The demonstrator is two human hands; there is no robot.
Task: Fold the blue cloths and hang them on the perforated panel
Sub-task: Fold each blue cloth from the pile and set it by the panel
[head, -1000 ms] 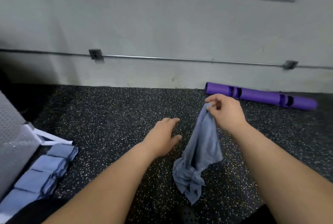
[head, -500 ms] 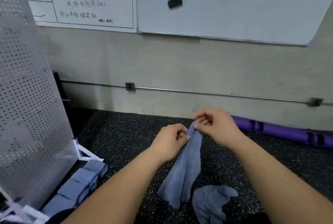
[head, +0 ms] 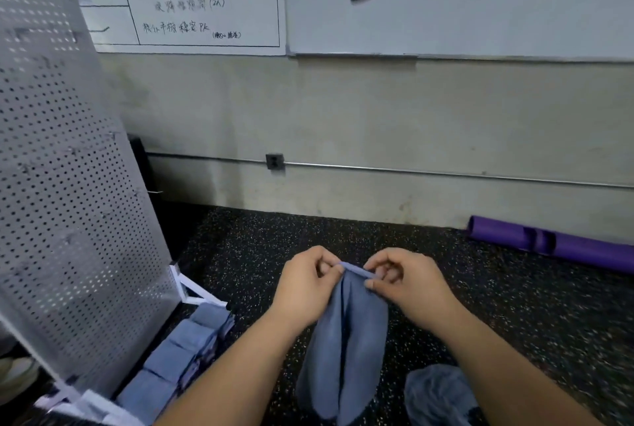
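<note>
A blue cloth (head: 346, 350) hangs in front of me, its top edge stretched a short way between both hands. My left hand (head: 307, 285) pinches the left end of that edge. My right hand (head: 401, 280) pinches the right end. The cloth droops in two long lobes toward the floor. A second blue cloth (head: 435, 394) lies crumpled on the floor at the lower right. The grey perforated panel (head: 65, 192) leans upright on the left on a white frame. Several folded blue cloths (head: 178, 353) lie in a row along its foot.
The floor (head: 514, 305) is black speckled rubber. A purple roller (head: 555, 244) lies against the wall at the right. A thin metal pipe (head: 411, 170) runs along the wall, with whiteboards above it. A pale shoe-like shape (head: 17, 370) shows at the far left edge.
My view has lifted from the floor to the wall and panel. My left hand came up and took hold of the cloth's top edge beside my right hand, and the two have drawn slightly apart.
</note>
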